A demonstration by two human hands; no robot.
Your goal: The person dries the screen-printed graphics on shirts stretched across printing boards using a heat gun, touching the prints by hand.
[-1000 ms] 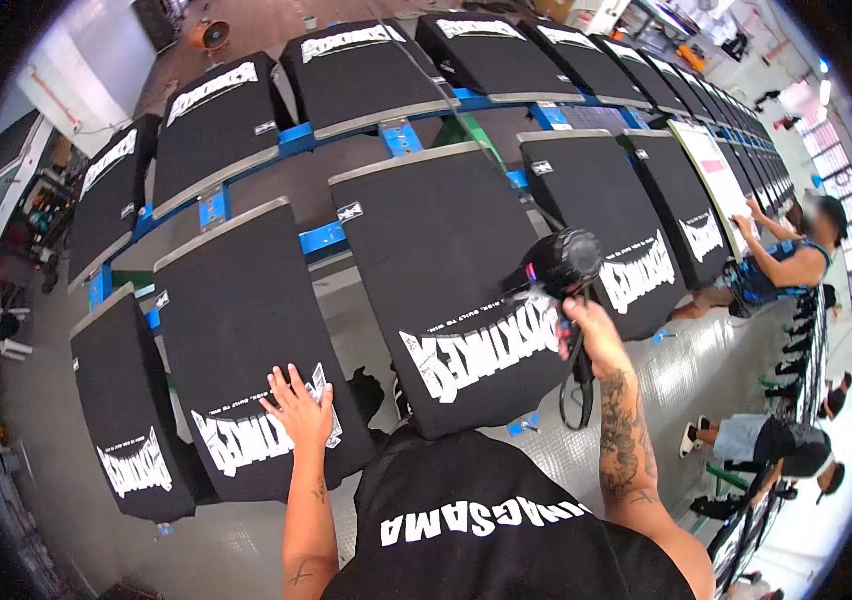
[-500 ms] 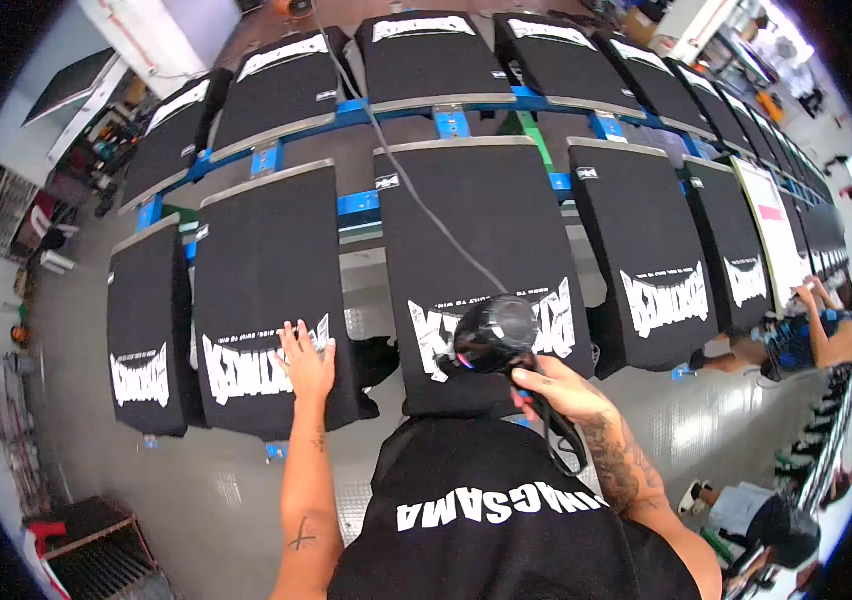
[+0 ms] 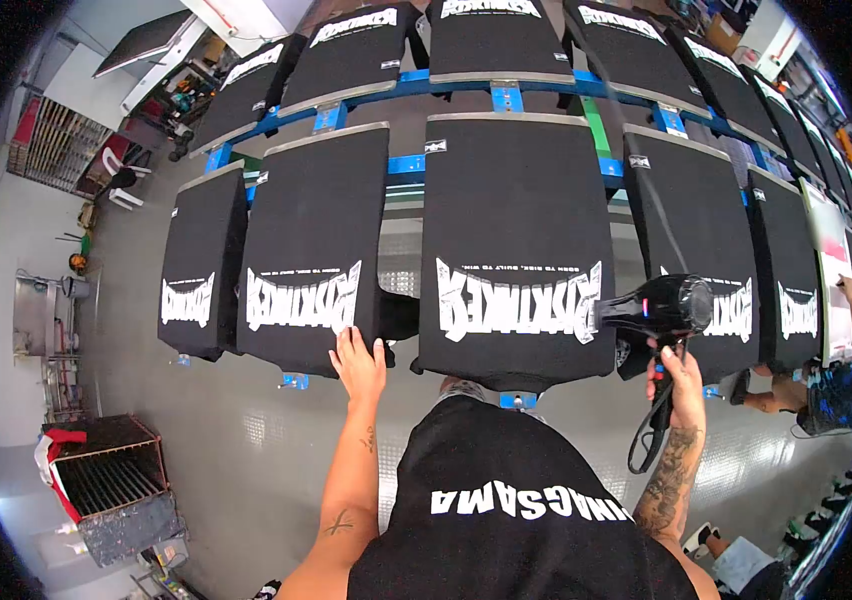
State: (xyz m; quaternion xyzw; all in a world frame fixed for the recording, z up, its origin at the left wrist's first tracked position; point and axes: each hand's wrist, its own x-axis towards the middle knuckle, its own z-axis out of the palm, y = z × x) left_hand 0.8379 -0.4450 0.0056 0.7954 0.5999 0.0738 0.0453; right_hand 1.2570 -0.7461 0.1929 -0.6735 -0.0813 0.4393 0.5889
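- Dryer [image 3: 671,300], 3 o'clock: right grip [image 3: 686,385] closed round handle [image 3: 661,400], nozzle [image 3: 614,314] toward 9 o'clock, presumably aiming at white print [image 3: 516,308].
- Left grip [image 3: 361,368]: open, empty, fingertips on black garment [image 3: 316,210], 7 o'clock, maybe steadying.

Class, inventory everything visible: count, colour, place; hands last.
Lettered fabric garments: many, black and white, two rows
Metal brackets: several, blue, between garments
Plastic hair dryer: one, black, right
Rectangular framed panel: one, white, right
Plastic chair: one, white, left
Slatted rack: one, dark, lower left
Co-workers: at least two, blue and dark clothes, right
Floor: one, grey, below
Lettered fabric top: one, black, bottom
Left hand: one, at garment's edge
Right hand: one, dryer's handle
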